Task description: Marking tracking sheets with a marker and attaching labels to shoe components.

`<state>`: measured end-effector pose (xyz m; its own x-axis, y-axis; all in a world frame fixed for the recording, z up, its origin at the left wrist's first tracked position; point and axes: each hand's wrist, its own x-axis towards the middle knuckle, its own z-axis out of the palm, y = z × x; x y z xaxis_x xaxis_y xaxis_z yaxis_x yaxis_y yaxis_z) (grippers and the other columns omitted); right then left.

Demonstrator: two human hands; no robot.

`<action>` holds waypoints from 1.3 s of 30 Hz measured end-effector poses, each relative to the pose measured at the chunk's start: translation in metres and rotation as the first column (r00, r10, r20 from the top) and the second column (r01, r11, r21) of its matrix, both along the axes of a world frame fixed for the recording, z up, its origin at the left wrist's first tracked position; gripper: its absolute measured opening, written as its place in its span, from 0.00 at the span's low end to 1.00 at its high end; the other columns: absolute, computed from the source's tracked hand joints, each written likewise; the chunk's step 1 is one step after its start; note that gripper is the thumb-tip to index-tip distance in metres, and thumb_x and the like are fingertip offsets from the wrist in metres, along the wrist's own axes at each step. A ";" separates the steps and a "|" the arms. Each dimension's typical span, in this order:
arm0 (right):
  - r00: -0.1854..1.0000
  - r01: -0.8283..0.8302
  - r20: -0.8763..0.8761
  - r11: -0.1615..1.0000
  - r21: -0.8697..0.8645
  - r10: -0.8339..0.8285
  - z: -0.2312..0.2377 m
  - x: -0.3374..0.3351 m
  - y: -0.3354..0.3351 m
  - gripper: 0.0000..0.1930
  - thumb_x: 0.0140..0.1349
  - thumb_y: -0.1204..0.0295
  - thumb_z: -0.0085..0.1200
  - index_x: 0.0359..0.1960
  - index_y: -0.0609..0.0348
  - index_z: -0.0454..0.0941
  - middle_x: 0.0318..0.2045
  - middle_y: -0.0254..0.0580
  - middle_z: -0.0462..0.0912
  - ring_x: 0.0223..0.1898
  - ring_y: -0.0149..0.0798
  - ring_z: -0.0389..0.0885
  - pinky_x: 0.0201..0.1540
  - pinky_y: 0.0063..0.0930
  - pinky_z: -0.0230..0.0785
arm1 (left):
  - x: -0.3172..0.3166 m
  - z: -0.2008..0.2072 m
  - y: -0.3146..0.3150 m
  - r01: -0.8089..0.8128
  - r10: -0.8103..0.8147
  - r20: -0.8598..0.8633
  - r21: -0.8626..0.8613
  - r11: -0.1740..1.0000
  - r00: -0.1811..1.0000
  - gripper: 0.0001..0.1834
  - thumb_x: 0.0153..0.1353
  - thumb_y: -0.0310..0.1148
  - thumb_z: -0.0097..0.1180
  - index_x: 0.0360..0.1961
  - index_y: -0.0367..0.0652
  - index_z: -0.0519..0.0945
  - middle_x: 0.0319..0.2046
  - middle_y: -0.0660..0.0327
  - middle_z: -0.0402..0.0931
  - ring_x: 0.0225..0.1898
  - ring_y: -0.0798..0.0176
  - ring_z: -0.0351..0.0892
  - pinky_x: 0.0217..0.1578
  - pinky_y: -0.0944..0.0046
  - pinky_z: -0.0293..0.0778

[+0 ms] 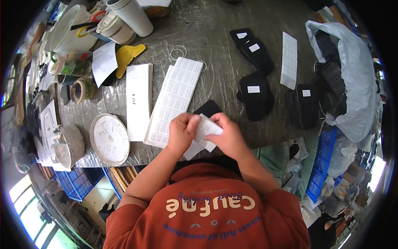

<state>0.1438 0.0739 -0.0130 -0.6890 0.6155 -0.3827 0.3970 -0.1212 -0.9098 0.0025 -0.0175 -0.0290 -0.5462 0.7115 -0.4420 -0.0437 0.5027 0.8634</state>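
Note:
Both my hands are over the near edge of the table, gripping a small sheet of white printed labels (206, 129). My left hand (181, 132) pinches its left side with thumb and fingers. On its right side, my right hand (231, 136) has its fingers closed. A white paper piece (193, 151) hangs just below the sheet. Partly hidden behind my hands lies a black rounded flat piece (209, 108). To the left rests a stack of larger label sheets (176, 93). Black insole-shaped pieces (255, 99), each stack topped with a white label, lie to the right.
A white plastic bag (360, 95) holds more black pieces at the right, beside a narrow label strip (289, 60). Leftward are white cards (138, 112), a round crusted lid (109, 139), a tape roll (82, 90), a yellow template (127, 58) and a tumbler (132, 17).

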 end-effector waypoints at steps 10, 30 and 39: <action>0.987 0.064 -0.124 0.967 -0.248 -0.098 -0.010 0.005 0.005 0.17 0.49 0.81 0.65 0.38 0.65 0.71 0.32 0.38 0.81 0.35 0.25 0.78 0.36 0.23 0.72 | -0.022 0.019 -0.010 0.246 -0.238 0.109 -0.071 0.967 0.965 0.09 0.56 0.31 0.64 0.29 0.35 0.81 0.21 0.64 0.77 0.24 0.74 0.72 0.27 0.70 0.70; 0.994 0.100 0.012 0.952 0.290 -0.109 -0.057 -0.015 0.018 0.05 0.57 0.77 0.57 0.30 0.64 0.73 0.23 0.47 0.79 0.24 0.41 0.78 0.29 0.31 0.70 | 0.007 0.000 -0.029 0.678 -0.593 -0.602 -0.112 0.726 0.535 0.07 0.54 0.28 0.56 0.29 0.32 0.77 0.54 0.45 0.70 0.61 0.43 0.64 0.59 0.54 0.65; 0.988 0.102 0.078 0.934 0.343 -0.137 -0.059 -0.023 0.013 0.06 0.57 0.73 0.59 0.29 0.60 0.74 0.23 0.46 0.79 0.25 0.47 0.79 0.29 0.35 0.70 | 0.006 -0.006 -0.029 0.686 -0.586 -0.636 -0.119 0.718 0.503 0.08 0.56 0.27 0.54 0.30 0.30 0.76 0.52 0.43 0.71 0.60 0.43 0.66 0.58 0.53 0.67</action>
<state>0.1208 0.0873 -0.0721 -0.5717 0.7955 -0.2007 0.4889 0.1338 -0.8620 0.0089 -0.0464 -0.0347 -0.0194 0.9970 -0.0749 0.7770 0.0622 0.6264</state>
